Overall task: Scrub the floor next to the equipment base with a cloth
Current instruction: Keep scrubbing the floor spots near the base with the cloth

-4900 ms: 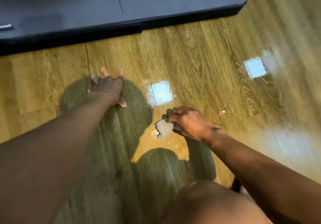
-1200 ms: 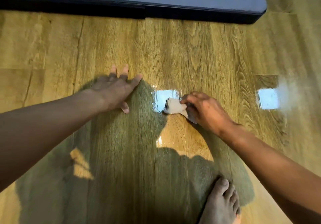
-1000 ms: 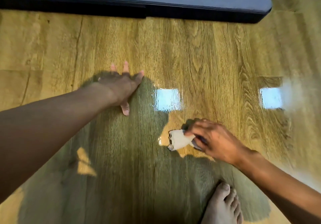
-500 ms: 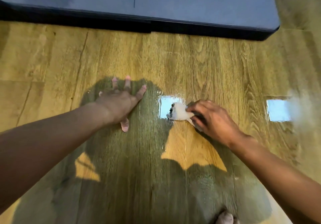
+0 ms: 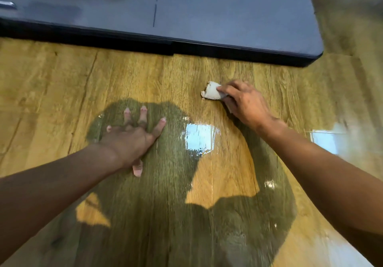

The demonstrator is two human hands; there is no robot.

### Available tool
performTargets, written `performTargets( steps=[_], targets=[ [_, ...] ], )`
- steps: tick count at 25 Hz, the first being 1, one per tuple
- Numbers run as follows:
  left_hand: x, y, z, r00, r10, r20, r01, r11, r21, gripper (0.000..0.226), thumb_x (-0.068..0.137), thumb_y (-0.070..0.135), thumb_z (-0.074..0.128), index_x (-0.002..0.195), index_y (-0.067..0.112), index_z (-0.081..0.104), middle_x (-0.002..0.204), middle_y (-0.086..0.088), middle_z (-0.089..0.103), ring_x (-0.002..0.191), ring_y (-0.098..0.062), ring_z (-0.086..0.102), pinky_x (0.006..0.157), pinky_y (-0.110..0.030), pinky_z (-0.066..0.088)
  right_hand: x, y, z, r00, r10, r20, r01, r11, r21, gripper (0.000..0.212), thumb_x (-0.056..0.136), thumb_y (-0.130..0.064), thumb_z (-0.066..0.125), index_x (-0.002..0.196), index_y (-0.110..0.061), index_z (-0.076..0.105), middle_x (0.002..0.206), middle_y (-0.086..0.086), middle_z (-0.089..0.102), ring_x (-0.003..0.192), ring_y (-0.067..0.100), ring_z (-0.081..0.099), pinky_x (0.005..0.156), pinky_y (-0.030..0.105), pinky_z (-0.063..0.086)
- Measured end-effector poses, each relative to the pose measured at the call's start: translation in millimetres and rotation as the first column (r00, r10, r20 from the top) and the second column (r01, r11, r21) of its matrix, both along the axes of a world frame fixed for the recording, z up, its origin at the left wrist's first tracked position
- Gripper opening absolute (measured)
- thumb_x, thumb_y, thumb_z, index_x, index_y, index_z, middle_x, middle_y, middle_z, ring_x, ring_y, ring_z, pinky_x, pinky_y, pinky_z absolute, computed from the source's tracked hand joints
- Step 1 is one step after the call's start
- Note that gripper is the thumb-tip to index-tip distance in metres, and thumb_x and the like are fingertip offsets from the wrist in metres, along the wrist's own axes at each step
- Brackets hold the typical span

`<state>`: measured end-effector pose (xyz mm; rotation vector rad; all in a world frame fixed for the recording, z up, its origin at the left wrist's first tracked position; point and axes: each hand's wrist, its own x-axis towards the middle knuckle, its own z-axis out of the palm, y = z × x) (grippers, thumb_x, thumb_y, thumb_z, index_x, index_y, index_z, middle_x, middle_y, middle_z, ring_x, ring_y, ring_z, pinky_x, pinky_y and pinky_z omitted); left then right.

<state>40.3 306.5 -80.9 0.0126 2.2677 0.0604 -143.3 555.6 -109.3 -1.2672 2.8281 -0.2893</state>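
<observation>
Head view: crumpled cloth point(image 5: 211, 93) pinched by right fingers point(image 5: 226, 89) (left fingers point(image 5: 143, 115) spread), glossy floor point(image 5: 62, 80).

Bright, warm light on a glossy wooden floor point(image 5: 62, 84), falling from behind the person, whose dark shadow point(image 5: 165, 215) spreads forward across the lower middle. Two square patches of white glare point(image 5: 199, 138) sit on the boards — one central, one at the right edge. The dark equipment base point(image 5: 228, 18) along the top looks soft; the right side and corners smear with motion blur, and lines bow near the edges
</observation>
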Motion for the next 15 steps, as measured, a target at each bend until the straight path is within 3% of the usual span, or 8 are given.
performTargets(
  steps=[6,9,11,15],
  targets=[
    [1,0,0,0.999,-0.013,-0.029,0.012,1.000,-0.028,0.140,0.067,0.034,0.082,0.126,0.036,-0.045,0.144,-0.020,-0.041,0.136,-0.051,-0.019,0.107,-0.064,0.026,-64,-31,4,0.948,-0.316,-0.017,0.316,0.948,-0.030,0.031,0.095,-0.017,0.051,0.125,-0.022,0.058,0.121,0.006,0.057,0.105,0.028,0.054,0.081,0.038,0.051],
    [2,0,-1,0.999,-0.004,-0.039,0.004,1.000,0.000,0.140,0.067,0.031,0.082,0.130,0.037,-0.042,0.142,-0.020,-0.042,0.136,-0.052,-0.019,0.105,-0.066,0.026,-26,-16,-5,0.972,-0.235,-0.005,0.233,0.966,-0.109,0.028,0.095,-0.021,0.054,0.121,-0.018,0.061,0.119,0.008,0.059,0.103,0.027,0.055,0.085,0.036,0.046],
    [1,0,0,0.999,-0.013,-0.036,0.013,1.000,0.004,0.138,0.068,0.029,0.082,0.132,0.036,-0.040,0.141,-0.021,-0.042,0.135,-0.052,-0.019,0.105,-0.066,0.026,-20,-4,-3,0.987,-0.161,-0.003,0.160,0.984,-0.081,0.029,0.095,-0.022,0.053,0.123,-0.017,0.059,0.119,0.009,0.059,0.103,0.027,0.055,0.085,0.037,0.046],
    [-1,0,1,1.000,-0.025,-0.013,0.025,1.000,0.003,0.139,0.067,0.035,0.082,0.134,0.035,-0.039,0.141,-0.022,-0.042,0.135,-0.053,-0.018,0.105,-0.064,0.029,-55,-7,14,0.953,-0.301,0.038,0.303,0.953,-0.034,0.030,0.097,-0.023,0.050,0.125,-0.018,0.058,0.122,0.011,0.057,0.106,0.030,0.056,0.087,0.037,0.045]
  ],
)
